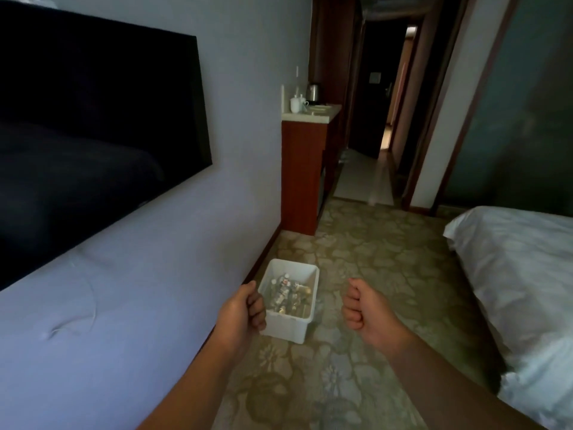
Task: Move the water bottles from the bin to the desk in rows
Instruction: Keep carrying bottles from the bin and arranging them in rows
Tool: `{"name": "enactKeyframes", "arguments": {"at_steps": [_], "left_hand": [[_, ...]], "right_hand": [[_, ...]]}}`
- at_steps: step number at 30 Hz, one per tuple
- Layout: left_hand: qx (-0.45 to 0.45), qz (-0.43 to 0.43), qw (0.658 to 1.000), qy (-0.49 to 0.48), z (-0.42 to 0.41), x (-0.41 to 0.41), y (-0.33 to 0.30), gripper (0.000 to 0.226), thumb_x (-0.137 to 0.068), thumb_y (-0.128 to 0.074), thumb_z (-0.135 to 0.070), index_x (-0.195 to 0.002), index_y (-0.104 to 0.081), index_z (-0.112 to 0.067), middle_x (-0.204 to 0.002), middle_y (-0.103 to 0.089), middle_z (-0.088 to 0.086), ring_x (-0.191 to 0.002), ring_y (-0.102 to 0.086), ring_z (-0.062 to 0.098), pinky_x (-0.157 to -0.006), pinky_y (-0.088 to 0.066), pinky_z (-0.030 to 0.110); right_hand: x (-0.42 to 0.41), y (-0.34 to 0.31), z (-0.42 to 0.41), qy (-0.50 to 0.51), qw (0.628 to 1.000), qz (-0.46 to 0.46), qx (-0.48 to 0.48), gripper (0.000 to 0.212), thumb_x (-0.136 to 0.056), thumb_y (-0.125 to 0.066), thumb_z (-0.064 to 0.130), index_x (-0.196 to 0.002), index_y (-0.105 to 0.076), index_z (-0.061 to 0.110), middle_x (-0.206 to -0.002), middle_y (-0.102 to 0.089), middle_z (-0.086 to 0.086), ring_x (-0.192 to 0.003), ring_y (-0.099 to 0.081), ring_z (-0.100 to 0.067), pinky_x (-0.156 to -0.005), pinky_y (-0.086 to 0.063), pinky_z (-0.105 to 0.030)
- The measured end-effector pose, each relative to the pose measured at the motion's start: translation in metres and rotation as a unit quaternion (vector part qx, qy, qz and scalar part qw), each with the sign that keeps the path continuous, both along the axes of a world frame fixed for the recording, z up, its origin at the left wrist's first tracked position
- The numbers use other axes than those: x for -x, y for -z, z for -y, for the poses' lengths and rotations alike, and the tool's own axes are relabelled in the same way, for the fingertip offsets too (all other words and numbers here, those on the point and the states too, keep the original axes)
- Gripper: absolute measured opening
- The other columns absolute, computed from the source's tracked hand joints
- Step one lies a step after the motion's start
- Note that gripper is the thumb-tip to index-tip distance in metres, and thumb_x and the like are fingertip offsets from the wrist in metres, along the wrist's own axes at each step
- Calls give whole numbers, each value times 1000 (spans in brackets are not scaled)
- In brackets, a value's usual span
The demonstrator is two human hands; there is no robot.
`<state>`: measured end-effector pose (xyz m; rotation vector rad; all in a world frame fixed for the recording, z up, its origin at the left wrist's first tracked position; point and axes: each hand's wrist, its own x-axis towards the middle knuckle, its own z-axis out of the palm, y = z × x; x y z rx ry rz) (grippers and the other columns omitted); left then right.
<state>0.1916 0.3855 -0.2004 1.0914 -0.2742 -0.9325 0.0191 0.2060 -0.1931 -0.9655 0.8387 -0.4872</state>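
A white plastic bin [307, 276] stands on the patterned carpet beside the wall, holding several small water bottles [283, 290] lying jumbled inside. My left hand [243, 311] hangs in front of the bin's left side, fingers curled, holding nothing. My right hand [361, 308] is to the right of the bin, curled into a loose fist and empty. Further down the wall stands a wooden cabinet with a pale top [310, 114].
A kettle [313, 92] and white cups [296, 103] sit on the cabinet top. A large dark TV [93, 135] hangs on the left wall. A bed with white sheets [521, 274] fills the right. A dark hallway [381, 119] opens beyond the carpet.
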Motion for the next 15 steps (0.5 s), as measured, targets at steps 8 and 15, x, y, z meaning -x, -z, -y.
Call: {"name": "enactKeyframes", "arguments": {"at_steps": [8,15], "left_hand": [[-54,-20,998,9,109,-142,27,47,-101,-46,-26,-55,-38,-27,-52,-28,-4,-45,-21,13,-52,-14,32],[-141,-5,989,34,223,-225,97,46,-101,-49,-26,-56,-44,-23,-51,-36,-2,-40,-29,14,-40,-26,25]], "right_hand": [[-131,17,86,70,992,-101,15,44,-100,-49,27,-59,-35,24,-47,-28,6,-37,-23,-10,-39,-16,-19],[-219,90,168,59,989,-131,-47,53,-98,-52,29,-46,-46,23,-45,-32,7,-38,-26,-10,-45,-16,-24]]}}
